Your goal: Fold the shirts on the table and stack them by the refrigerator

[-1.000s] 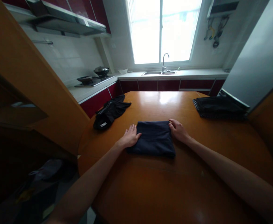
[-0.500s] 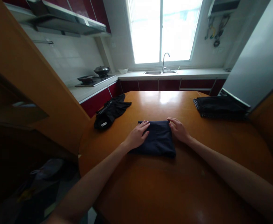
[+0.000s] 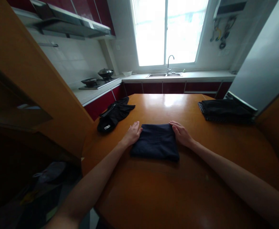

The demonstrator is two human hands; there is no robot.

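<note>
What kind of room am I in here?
It looks like a home kitchen: there's a stove with a pot on it, a range hood above, and a sink under the window.

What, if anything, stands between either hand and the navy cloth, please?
Nothing visible does: the left hand is at the left edge of the cloth, the right hand at its far right corner. The black garment to the left and black pile to the right lie apart from it.
</note>
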